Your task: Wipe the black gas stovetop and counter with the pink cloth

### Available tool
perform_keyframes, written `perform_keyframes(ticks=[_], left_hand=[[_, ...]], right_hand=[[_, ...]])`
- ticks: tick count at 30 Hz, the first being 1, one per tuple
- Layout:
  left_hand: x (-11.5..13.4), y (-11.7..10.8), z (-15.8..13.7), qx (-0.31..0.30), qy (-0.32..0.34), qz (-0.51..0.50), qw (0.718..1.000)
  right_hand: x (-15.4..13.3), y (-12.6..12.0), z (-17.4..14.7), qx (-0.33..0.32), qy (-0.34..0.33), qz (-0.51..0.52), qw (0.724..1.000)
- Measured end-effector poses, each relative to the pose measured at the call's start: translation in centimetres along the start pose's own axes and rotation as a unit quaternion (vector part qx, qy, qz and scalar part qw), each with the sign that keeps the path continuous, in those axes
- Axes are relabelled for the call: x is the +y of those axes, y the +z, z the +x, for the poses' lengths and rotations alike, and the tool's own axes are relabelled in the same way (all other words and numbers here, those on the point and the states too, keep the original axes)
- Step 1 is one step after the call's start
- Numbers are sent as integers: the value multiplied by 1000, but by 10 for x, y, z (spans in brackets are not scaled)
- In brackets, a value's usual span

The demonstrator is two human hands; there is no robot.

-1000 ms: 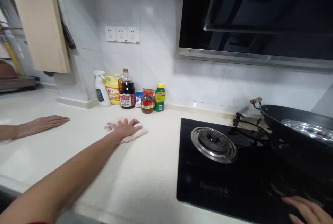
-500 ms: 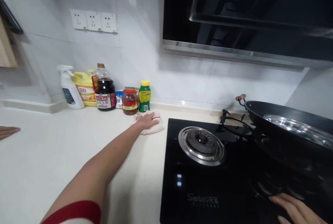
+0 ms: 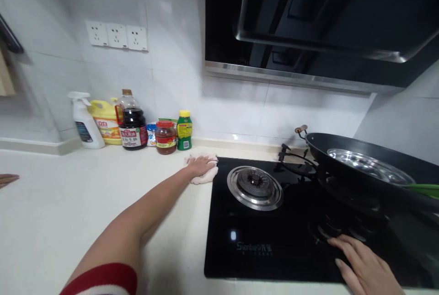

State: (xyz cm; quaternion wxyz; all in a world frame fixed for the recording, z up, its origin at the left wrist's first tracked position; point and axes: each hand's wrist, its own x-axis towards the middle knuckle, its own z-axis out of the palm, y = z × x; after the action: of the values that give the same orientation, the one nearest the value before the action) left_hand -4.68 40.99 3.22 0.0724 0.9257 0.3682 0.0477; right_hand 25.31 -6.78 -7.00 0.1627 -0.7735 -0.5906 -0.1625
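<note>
My left hand [image 3: 200, 166] presses down on a pale pink cloth [image 3: 206, 177], its fingers spread over it. The cloth lies on the white counter at the left back corner of the black gas cooktop [image 3: 240, 231], touching its edge. My right hand [image 3: 365, 263] is over the front of the cooktop, fingers apart and holding nothing. Its fingertips are close to the dark control knobs [image 3: 331, 228]; whether they touch is unclear. Just behind the cloth stand a green bottle with a yellow cap [image 3: 184, 130] and a red-lidded jar [image 3: 166, 138].
A soy sauce bottle [image 3: 132, 123], a yellow jug [image 3: 105, 121] and a white spray bottle [image 3: 86, 123] line the wall. A large wok [image 3: 318, 153] with a metal tray [image 3: 366, 164] inside sits at right, under the range hood [image 3: 308, 25]. Another person's hand [image 3: 8, 179] shows at far left.
My left hand has slid the cloth rightward, up to the cooktop edge. My right hand shows more fully, still near the knobs. The view has turned to the right, revealing something green by the wok.
</note>
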Motion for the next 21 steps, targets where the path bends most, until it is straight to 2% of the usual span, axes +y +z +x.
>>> perform_keyframes(ticks=[6,11,14,17,21], left_hand=[[24,0,-85,-26,16,10,999],[47,1,-186,-49,58,7,997],[51,-2,-249,-55,92,-5,994],[38,-8,-300,-50,90,-9,995],[-6,-21,-334,-45,-25,24,998]], right_hand=[[-14,-1,5,35,20,7,999],[-19,-5,7,41,10,11,999],[-14,-4,7,56,-10,18,998],[-9,0,6,62,-17,38,997],[-4,13,5,83,-10,52,995]])
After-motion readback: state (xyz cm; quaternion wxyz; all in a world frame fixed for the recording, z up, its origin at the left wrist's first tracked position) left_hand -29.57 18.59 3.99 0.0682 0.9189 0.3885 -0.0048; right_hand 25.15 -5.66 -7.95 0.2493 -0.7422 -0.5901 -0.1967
